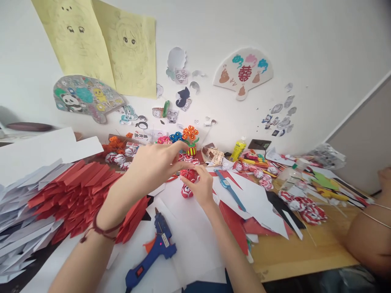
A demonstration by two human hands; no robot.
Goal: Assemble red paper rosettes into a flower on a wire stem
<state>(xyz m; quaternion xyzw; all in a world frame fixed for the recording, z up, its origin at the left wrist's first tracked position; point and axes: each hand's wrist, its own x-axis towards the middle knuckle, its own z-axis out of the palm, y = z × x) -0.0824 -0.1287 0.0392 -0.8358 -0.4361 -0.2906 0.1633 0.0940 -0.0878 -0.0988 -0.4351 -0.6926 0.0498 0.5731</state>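
Observation:
Over the white paper (195, 244), my right hand (203, 185) has its fingers closed on a small red-and-white ball (187, 176). Another red-and-white ball (187, 192) shows just below it, and whether the two are joined I cannot tell. My left hand (161, 160) arches over from the left, thumb and fingers pinched together at the top of the held ball. What lies in that pinch is hidden. In front of both hands rests a blue glue gun (159, 240) with an orange trigger.
Stacks of folded red paper (79, 195) and white paper (27, 203) fill the left. A blue watch (229, 189) lies on paper scraps to the right. Behind stand a pot of orange flowers (191, 140) and a yellow bottle (238, 149). Another person's arm (371, 236) enters at right.

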